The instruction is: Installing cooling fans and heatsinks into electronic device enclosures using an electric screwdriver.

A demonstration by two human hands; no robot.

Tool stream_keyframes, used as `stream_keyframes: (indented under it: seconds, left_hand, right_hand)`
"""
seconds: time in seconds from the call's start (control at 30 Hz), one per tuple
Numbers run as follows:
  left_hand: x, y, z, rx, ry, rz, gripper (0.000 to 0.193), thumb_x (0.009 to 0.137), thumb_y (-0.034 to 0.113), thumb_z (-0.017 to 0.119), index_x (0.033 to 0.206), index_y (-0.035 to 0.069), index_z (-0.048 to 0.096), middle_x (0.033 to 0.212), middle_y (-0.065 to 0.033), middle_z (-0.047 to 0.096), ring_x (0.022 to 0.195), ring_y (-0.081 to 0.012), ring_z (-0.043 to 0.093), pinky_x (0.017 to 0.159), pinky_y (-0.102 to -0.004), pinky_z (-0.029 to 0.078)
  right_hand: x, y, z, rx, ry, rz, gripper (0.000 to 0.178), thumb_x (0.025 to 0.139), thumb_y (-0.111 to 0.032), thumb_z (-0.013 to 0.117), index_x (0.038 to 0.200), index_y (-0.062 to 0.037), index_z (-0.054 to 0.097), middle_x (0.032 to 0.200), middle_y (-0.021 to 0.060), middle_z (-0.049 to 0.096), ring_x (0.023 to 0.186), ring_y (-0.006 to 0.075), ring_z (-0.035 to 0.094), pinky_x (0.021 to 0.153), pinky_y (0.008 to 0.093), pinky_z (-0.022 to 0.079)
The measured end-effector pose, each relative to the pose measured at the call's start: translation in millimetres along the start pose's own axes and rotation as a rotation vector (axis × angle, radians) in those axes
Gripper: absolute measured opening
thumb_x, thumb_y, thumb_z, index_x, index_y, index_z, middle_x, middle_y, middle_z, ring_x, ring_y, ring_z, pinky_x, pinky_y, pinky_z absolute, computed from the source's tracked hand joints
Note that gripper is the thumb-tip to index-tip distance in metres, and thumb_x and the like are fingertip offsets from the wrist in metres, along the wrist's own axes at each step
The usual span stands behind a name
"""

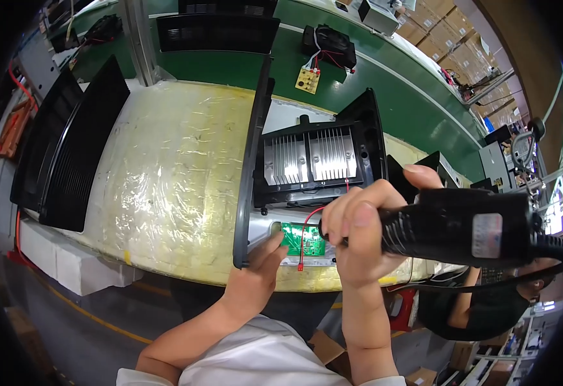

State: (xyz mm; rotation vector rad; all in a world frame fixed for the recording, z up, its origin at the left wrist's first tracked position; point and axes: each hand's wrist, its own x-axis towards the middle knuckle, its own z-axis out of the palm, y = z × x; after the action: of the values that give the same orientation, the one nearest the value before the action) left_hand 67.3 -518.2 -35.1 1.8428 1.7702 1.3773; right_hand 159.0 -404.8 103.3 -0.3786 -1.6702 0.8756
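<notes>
Gripping black power tool [445, 225] in right hand [362, 225], near-right of the finned heat sink [331, 157]; touching green circuit board [293, 239], on the heat sink's near side, with left hand [255, 273]; cannot tell whether pinching it.

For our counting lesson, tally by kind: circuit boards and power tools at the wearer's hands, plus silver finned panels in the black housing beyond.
Green circuit board: 1
Black corded power driver: 1
Silver finned metal panels: 2
Total: 4
</notes>
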Motion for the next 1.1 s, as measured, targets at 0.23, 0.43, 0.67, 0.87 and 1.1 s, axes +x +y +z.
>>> stream_keyframes:
  seconds: [0.23,0.43,0.67,0.87,1.1]
  left_hand:
    - [7,0,-6,0.015,-0.043,-0.015,0.038,0.072,-0.012,0.062,0.107,0.001,0.069,0.127,-0.0137,0.065,0.105,-0.0302,0.067,0.092,-0.0397,0.053]
    - [1,-13,-15,-0.063,-0.134,-0.047,0.043,0.078,-0.011,0.057,0.118,0.004,0.064,0.128,-0.0188,0.063,0.112,-0.0379,0.063,0.088,-0.0453,0.055]
    - [-14,-45,-33,-0.066,-0.012,-0.048,0.032,0.078,-0.012,0.054,0.107,-0.004,0.066,0.101,-0.0236,0.067,0.093,-0.0422,0.065,0.082,-0.0423,0.052]
    - [1,-58,-40,-0.021,-0.007,-0.024,0.021,0.087,-0.007,0.057,0.106,-0.004,0.067,0.102,-0.0226,0.068,0.097,-0.0415,0.066,0.087,-0.0423,0.051]
    - [1,-69,-49,0.039,0.043,-0.036,0.015,0.090,-0.006,0.060,0.102,-0.007,0.068,0.120,-0.0222,0.068,0.105,-0.0376,0.067,0.089,-0.0395,0.053]
  right_hand:
    - [-3,24,4,-0.116,-0.027,0.000,0.051,0.095,-0.004,0.057,0.135,-0.0073,0.025,0.066,0.0021,0.047,0.046,0.0108,0.047,0.045,0.0283,0.045]
    - [-11,22,19,0.070,0.025,0.166,0.033,0.091,0.004,0.061,0.119,-0.0076,0.047,0.090,0.0013,0.060,0.067,0.0097,0.057,0.062,0.0267,0.050]
    - [-18,43,78,0.084,0.109,0.114,0.064,0.077,0.001,0.074,0.136,0.0003,0.049,0.065,-0.0018,0.050,0.058,0.0040,0.045,0.053,0.0218,0.035]
    - [-5,41,79,0.202,0.122,0.174,0.057,0.082,0.001,0.069,0.135,0.0008,0.048,0.087,0.0022,0.058,0.077,0.0066,0.051,0.068,0.0235,0.043]
    - [24,-26,-25,0.274,0.276,-0.161,0.011,0.094,-0.009,0.060,0.090,-0.0054,0.051,0.067,0.0042,0.054,0.055,0.0155,0.052,0.054,0.0290,0.045]
